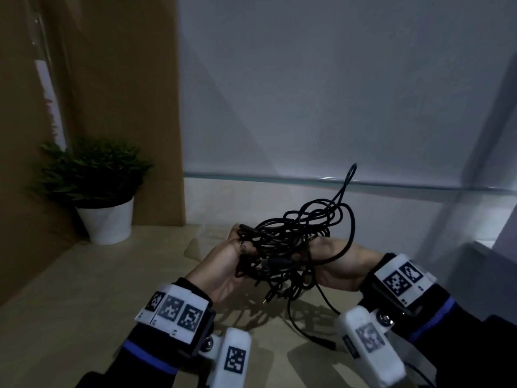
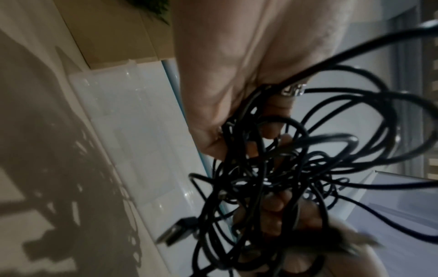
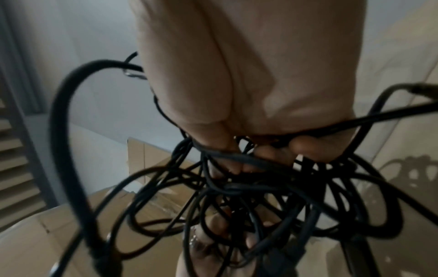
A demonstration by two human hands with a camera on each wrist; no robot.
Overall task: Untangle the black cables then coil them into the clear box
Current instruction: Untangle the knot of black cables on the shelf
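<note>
A knotted bundle of black cables (image 1: 288, 247) hangs above the table between both hands. My left hand (image 1: 226, 264) grips its left side, fingers curled into the strands (image 2: 272, 131). My right hand (image 1: 333, 264) grips the right side, its fingers (image 3: 267, 153) hooked through the loops. One loop stands up above the bundle (image 1: 349, 177). A loose cable end with a plug (image 1: 324, 341) trails down onto the table. A USB plug (image 2: 176, 231) dangles from the tangle. The clear box (image 1: 208, 236) sits on the table just behind my left hand, largely hidden; the left wrist view shows it (image 2: 123, 112).
A potted plant in a white pot (image 1: 105, 211) stands at the back left against a brown cardboard panel (image 1: 126, 107). A glass edge (image 1: 307, 180) runs along the back wall. Cardboard boxes (image 3: 137, 155) show in the right wrist view. The beige table (image 1: 84, 289) extends left.
</note>
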